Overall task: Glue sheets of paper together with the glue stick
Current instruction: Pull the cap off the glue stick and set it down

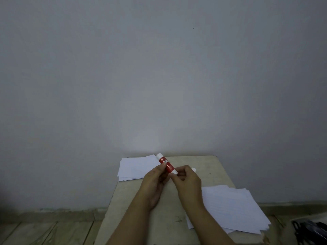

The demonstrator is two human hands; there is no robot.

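A red and white glue stick (166,163) is held above the small table (212,167), tilted with its white end up to the left. My left hand (155,181) grips its red body. My right hand (187,179) pinches its lower white end. A stack of white paper sheets (136,167) lies at the table's far left. A second, fanned stack of sheets (233,209) lies on the right side and hangs over the table's edge. A small white round object (194,169), possibly the cap, lies on the table behind my right hand.
The table stands against a plain grey wall (159,76). Tiled floor (44,232) shows at the lower left. A dark object (311,230) sits at the lower right corner, off the table.
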